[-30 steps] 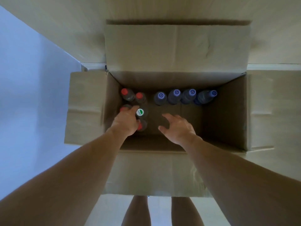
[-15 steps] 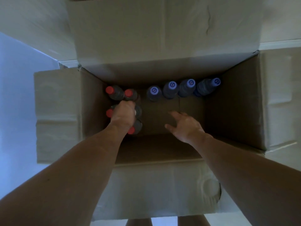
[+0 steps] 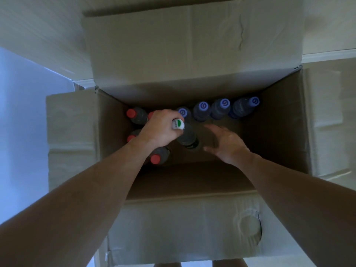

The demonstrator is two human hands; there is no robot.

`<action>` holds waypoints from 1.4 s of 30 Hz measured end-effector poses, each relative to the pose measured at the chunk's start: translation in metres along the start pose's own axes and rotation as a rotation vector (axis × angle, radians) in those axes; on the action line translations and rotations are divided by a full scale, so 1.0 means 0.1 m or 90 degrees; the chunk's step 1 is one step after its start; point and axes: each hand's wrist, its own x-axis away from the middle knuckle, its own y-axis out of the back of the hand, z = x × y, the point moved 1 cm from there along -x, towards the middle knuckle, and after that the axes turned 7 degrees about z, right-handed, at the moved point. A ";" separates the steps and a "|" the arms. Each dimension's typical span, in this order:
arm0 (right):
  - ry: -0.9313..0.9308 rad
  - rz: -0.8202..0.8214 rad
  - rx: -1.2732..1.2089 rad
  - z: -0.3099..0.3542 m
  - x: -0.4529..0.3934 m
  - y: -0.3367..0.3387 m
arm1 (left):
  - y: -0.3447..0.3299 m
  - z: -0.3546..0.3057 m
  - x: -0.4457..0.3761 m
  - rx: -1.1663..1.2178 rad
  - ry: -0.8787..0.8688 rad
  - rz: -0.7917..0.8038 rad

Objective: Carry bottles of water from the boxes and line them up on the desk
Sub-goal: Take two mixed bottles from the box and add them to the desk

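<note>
Bottle (image 3: 185, 134) gripped by left hand (image 3: 160, 130); right hand (image 3: 225, 144) spread just beside.

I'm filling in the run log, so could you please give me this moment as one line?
stage: pick | left hand: grips green-and-white-capped bottle by neck | right hand: open, holds nothing | place: inside cardboard box

Single head-worn camera, wide-angle, looks almost straight down into open cardboard box (image 3: 202, 218) from above its near side. Box fills most of frame, flaps spread to every side. Both forearms enter from bottom corners; left hand (image 3: 159, 130) and right hand (image 3: 227, 145) sit near centre, close under lens. Legs just visible at bottom edge. Straight lines bend toward edges. No second view.
</note>
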 end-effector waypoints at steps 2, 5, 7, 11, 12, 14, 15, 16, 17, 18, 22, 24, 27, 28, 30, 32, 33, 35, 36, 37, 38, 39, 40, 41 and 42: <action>0.020 -0.006 -0.025 -0.04 -0.01 0.06 | 0.08 -0.09 -0.02 0.035 -0.022 0.010; 0.046 0.007 -0.072 -0.11 -0.03 0.10 | 0.17 -0.22 -0.06 0.107 -0.041 0.038; 0.064 0.020 -0.135 -0.12 -0.04 0.10 | 0.21 -0.29 -0.08 0.140 -0.053 0.055; 0.093 0.047 -0.242 -0.15 -0.07 0.09 | 0.20 -0.37 -0.11 0.198 -0.050 0.060; 0.093 0.048 -0.257 -0.17 -0.08 0.08 | 0.19 -0.38 -0.11 0.219 -0.051 0.053; 0.084 0.043 -0.306 -0.20 -0.10 0.08 | 0.16 -0.37 -0.11 0.239 -0.042 0.027; 0.077 0.036 -0.332 -0.22 -0.10 0.07 | 0.15 -0.34 -0.11 0.214 -0.029 0.012; 0.071 0.029 -0.350 -0.24 -0.10 0.07 | 0.13 -0.29 -0.11 0.164 -0.012 -0.004; 0.066 0.024 -0.360 -0.26 -0.10 0.07 | 0.11 -0.23 -0.10 0.102 0.011 -0.019; 0.062 0.023 -0.367 -0.27 -0.10 0.07 | 0.08 -0.16 -0.09 0.030 0.041 -0.034; 0.064 0.025 -0.380 -0.31 -0.11 0.07 | -0.05 0.22 0.02 -0.234 0.205 0.010; 0.069 0.020 -0.388 -0.32 -0.12 0.06 | -0.12 0.39 0.08 -0.358 0.289 0.109; 0.072 0.014 -0.403 -0.34 -0.14 0.04 | -0.20 0.54 0.10 -0.465 0.325 0.170; 0.072 0.016 -0.406 -0.34 -0.14 0.03 | -0.22 0.58 0.10 -0.479 0.330 0.172; 0.071 0.021 -0.407 -0.36 -0.15 0.02 | -0.24 0.62 0.09 -0.509 0.335 0.175; 0.070 0.024 -0.405 -0.38 -0.15 0.02 | -0.26 0.63 0.08 -0.538 0.342 0.174; 0.070 0.024 -0.404 -0.38 -0.15 0.02 | -0.26 0.63 0.07 -0.544 0.347 0.169; 0.072 0.021 -0.404 -0.41 -0.15 0.03 | -0.26 0.63 0.06 -0.540 0.351 0.153; 0.071 0.019 -0.405 -0.42 -0.14 0.03 | -0.25 0.62 0.05 -0.533 0.346 0.140; 0.069 0.016 -0.406 -0.44 -0.13 0.04 | -0.24 0.60 0.04 -0.520 0.337 0.124; 0.068 0.014 -0.408 -0.45 -0.12 0.04 | -0.22 0.57 0.02 -0.501 0.324 0.106; 0.068 0.012 -0.410 -0.47 -0.11 0.05 | -0.21 0.53 0.01 -0.480 0.308 0.089; 0.068 0.011 -0.413 -0.48 -0.10 0.06 | -0.20 0.49 -0.01 -0.461 0.290 0.073; 0.066 0.009 -0.417 -0.48 -0.09 0.06 | -0.18 0.44 -0.02 -0.447 0.273 0.059; 0.063 0.006 -0.420 -0.49 -0.08 0.07 | -0.17 0.39 -0.03 -0.434 0.259 0.047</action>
